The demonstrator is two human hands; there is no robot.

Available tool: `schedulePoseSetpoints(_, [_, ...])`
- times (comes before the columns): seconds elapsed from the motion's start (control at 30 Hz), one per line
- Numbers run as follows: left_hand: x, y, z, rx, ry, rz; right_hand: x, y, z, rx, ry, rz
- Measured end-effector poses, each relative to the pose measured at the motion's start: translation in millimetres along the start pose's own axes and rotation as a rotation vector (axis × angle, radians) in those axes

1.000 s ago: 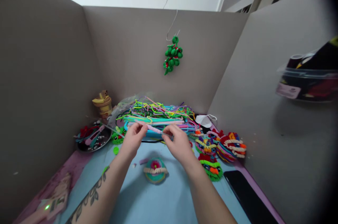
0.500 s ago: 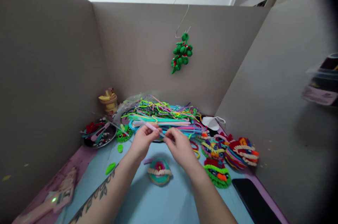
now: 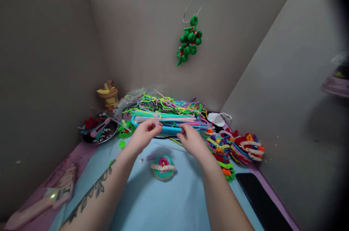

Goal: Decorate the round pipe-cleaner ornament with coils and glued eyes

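My left hand (image 3: 145,134) pinches a short pale pink coil of pipe cleaner (image 3: 156,119), upright between thumb and fingertips. To its right, my right hand (image 3: 191,138) has thumb and index apart, with nothing visible between them. A thin translucent stick (image 3: 169,146) lies on the blue mat below the two hands. Nearer me rests a round teal pipe-cleaner piece (image 3: 163,173) with a pink flower centre and a cream coiled band across it. A small purple coil (image 3: 150,157) touches or lies beside its upper left.
Bundled pipe cleaners (image 3: 166,114) fill the back. On the left are a metal bowl (image 3: 114,134) of small parts, a green frog-like piece (image 3: 125,131) and a pink glue gun (image 3: 54,196). Finished colourful pieces (image 3: 245,149) and a black phone (image 3: 261,200) lie right. A green ornament (image 3: 191,40) hangs behind.
The pink coil has come off the translucent stick and stays in my left hand. The stick has left my right hand and lies on the mat. My hands are further apart; the view tilts lower.
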State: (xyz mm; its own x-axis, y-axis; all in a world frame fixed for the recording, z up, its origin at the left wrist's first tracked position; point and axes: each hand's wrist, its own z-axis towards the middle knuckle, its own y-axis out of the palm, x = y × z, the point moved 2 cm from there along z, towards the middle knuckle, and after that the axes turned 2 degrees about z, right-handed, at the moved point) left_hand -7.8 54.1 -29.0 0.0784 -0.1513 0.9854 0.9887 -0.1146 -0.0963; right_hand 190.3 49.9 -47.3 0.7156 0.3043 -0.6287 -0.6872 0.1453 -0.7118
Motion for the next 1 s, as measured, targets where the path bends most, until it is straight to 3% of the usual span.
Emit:
schedulePoseSetpoints(0.13, [-1,21,-7,-0.11,0.031,0.245,-29,1,-3,0.174,-0.014,0.384])
schedulePoseSetpoints(0.23, [1,26,-11,-0.126,0.065,0.372,-46,6,-7,0.161,0.024,0.607])
schedulePoseSetpoints(0.33, [6,17,-11,-0.214,0.144,0.498,-49,6,-9,0.158,0.053,0.742])
schedulePoseSetpoints(0.43, [6,-2,-8,-0.371,0.193,0.639,-40,-2,-8,0.231,0.059,0.777])
schedulePoseSetpoints(0.57, [-15,-17,-9,-0.658,0.02,1.067,-26,-10,-4,0.273,0.042,0.663])
schedulePoseSetpoints(0.63, [-28,-12,-12,-0.714,-0.024,1.167,-23,-10,-2,0.257,0.016,0.609])
schedulePoseSetpoints(0.83, [-52,7,-15,-0.667,0.031,1.234,-29,-10,-3,0.246,-0.064,0.545])
schedulePoseSetpoints(1.0, [-35,-3,-6,-0.526,0.104,1.2,-32,-10,-3,0.226,-0.09,0.526])
